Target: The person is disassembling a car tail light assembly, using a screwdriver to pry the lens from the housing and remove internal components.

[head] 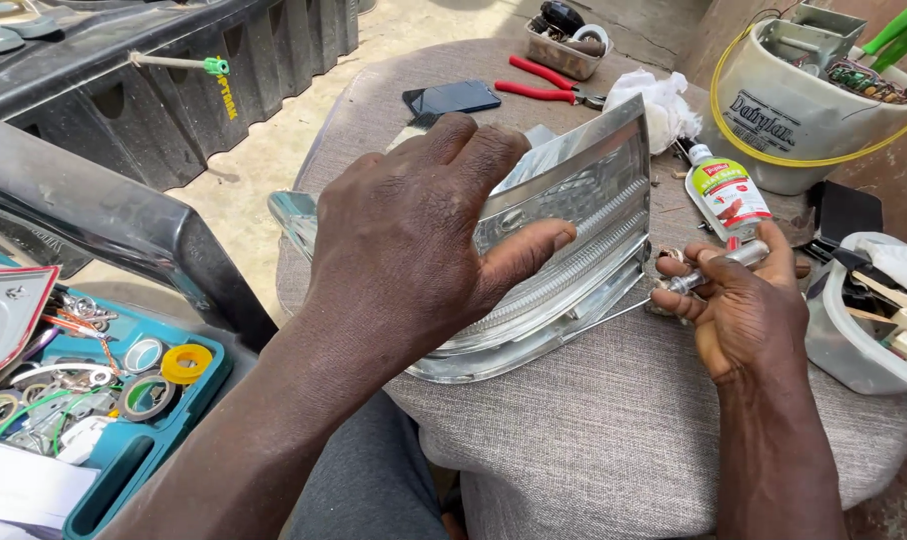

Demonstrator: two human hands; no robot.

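Grey cushion (pixel 613 430) serves as the work surface, and on it lies a chrome lamp reflector (pixel 573 250). Left hand (pixel 413 240) presses flat and open on the reflector's left part. Right hand (pixel 743 305), just right of the reflector, grips a small metal tube (pixel 718 265) whose tip touches its lower right edge; probably glue is being applied, which asks for a steady hand. Behind the reflector lie red pliers (pixel 543 85).

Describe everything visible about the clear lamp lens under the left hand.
The lamp lens is a clear, glossy plastic cover with a chrome-looking inside, ribbed bands across its face and a raised upper right corner. It lies tilted on the grey cushion. The left hand presses flat on its left half, thumb across the ribs, hiding that part. At its lower right edge the right hand holds a small silvery tube with its tip at the rim. No cracks can be made out.
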